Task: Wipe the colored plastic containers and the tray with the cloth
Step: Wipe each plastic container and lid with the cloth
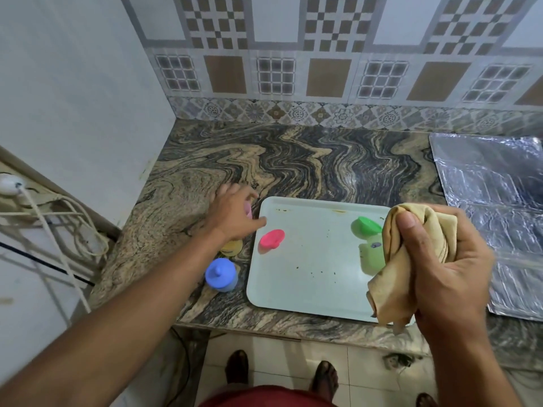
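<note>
A pale tray (pixel 308 277) with small brown specks lies on the marbled counter. On it are a red lid (pixel 271 238), a green lid (pixel 365 225) and a light green container (pixel 371 257) partly behind the cloth. My right hand (pixel 440 259) grips a bunched tan cloth (pixel 393 277) above the tray's right side. My left hand (pixel 232 212), blurred, with fingers spread, is over a pink container (pixel 249 209) just left of the tray. A yellow container (pixel 232 247) sits under my wrist, and a lidded blue container (pixel 221 274) stands nearer the counter's edge.
A crinkled foil sheet (pixel 493 201) covers the counter right of the tray. A white wall bounds the counter on the left, with a socket and cables (pixel 44 207) beside it. Tiled wall at the back. The counter's front edge (pixel 293 327) runs just below the tray.
</note>
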Demonstrator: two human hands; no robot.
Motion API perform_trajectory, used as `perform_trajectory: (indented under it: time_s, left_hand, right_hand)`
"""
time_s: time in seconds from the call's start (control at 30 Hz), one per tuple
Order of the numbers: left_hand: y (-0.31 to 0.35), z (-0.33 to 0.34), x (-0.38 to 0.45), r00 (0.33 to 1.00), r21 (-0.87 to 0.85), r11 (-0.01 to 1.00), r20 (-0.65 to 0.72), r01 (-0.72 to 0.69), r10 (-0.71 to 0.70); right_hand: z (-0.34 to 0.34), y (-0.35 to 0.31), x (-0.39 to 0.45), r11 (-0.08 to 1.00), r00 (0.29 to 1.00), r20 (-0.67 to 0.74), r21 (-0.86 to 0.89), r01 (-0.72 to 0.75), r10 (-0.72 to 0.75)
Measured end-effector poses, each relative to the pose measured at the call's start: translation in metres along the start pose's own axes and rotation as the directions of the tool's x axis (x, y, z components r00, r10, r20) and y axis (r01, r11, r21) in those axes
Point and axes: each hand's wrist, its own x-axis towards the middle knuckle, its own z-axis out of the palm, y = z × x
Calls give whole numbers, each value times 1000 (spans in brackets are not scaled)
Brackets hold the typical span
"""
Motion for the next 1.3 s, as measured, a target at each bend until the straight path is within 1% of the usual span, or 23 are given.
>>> perform_trajectory:
  time_s: [0.07, 0.13, 0.23, 0.3, 0.37, 0.4, 0.43, 0.47, 0.5, 0.53, 0.57, 0.6, 0.63, 0.67, 0.7, 0.73, 0.8, 0.87, 0.93, 1.03, 1.1, 1.2, 1.3]
  left_hand:
    - [18, 5, -13, 992, 16, 994, 63, -107, 106]
    - [33, 17, -21, 976, 22, 988, 155, -156, 150]
    - [42, 35, -23, 960, 128, 975, 239, -182, 148]
    - [41, 45, -22, 969, 129, 981, 219, -143, 113]
    - [37, 49, -20, 983, 19, 996, 165, -86, 82]
    - [36, 48, -20, 987, -98, 994, 146, -50, 65]
    - [36, 44, -20, 989, -244, 970, 143, -10, 46]
    - [38, 38, -21, 989, -399, 916, 147, 42, 19]
    - [42, 29, -22, 987, -546, 832, 162, 100, -13]
    - [47, 19, -25, 980, -681, 714, 194, 161, -36]
    - [53, 7, -31, 970, -803, 555, 241, 219, -35]
    - [61, -5, -39, 956, -892, 356, 295, 278, -7]
    - [70, -17, -48, 942, -931, 165, 335, 325, 34]
    - [77, -28, -59, 933, -935, 17, 354, 354, 68]
    - [84, -38, -69, 928, -927, -80, 358, 366, 101]
    - [91, -46, -79, 926, -918, -142, 351, 369, 136]
    - [103, -57, -95, 928, -907, -218, 326, 361, 181]
    - [116, -66, -108, 938, -903, -266, 298, 336, 174]
    - [127, -70, -118, 951, -905, -302, 262, 300, 161]
    - [141, -76, -131, 964, -917, -311, 204, 249, 170]
    - [146, -75, -137, 973, -945, -256, 166, 204, 163]
    - [149, -74, -145, 982, -984, -132, 95, 117, 162]
    - [149, -78, -149, 973, -1000, 18, 3, -2, 232]
  right_hand:
    - [-1, 0, 1, 1000, 1000, -8, 1, 0, 0]
    - [-2, -2, 1, 1000, 1000, -5, -14, 8, -8]
    - [-4, -3, 0, 1000, 1000, 1, -20, 17, -17]
    - [-7, -3, -2, 1000, 1000, 4, -16, 15, -15]
    - [-11, -1, -3, 1000, 1000, 1, -8, 2, -2]
    - [-13, 0, -4, 1000, 1000, -4, -6, -7, 7]
    - [-15, 0, -5, 1000, 1000, -13, -4, -13, 13]
    - [-16, 1, -6, 1000, 1000, -20, -1, -19, 19]
    - [-18, 1, -6, 1000, 999, -28, -1, -18, 18]
    - [-19, 2, -7, 1000, 999, -31, -5, -20, 20]
    - [-18, 2, -7, 1000, 999, -35, -10, -20, 20]
    - [-18, 2, -8, 1000, 999, -40, -8, -23, 23]
    - [-18, 2, -8, 1000, 999, -44, -6, -21, 21]
    - [-16, 1, -9, 1000, 999, -37, -12, -15, 15]
    - [-13, 1, -9, 1000, 1000, -22, -27, -4, 3]
    - [-11, -1, -10, 999, 1000, -5, -47, 15, -15]
    - [-3, -3, -13, 993, 998, 13, -95, 69, -68]
    - [6, -6, -16, 981, 991, -1, -145, 131, -132]
    - [16, -7, -20, 976, 985, -39, -148, 160, -167]
    - [29, -10, -26, 977, 978, -98, -127, 171, -184]
    - [32, -12, -28, 969, 967, -131, -148, 198, -218]
    - [29, -14, -26, 958, 959, -128, -167, 231, -254]
    - [23, -15, -20, 959, 965, -106, -180, 219, -240]
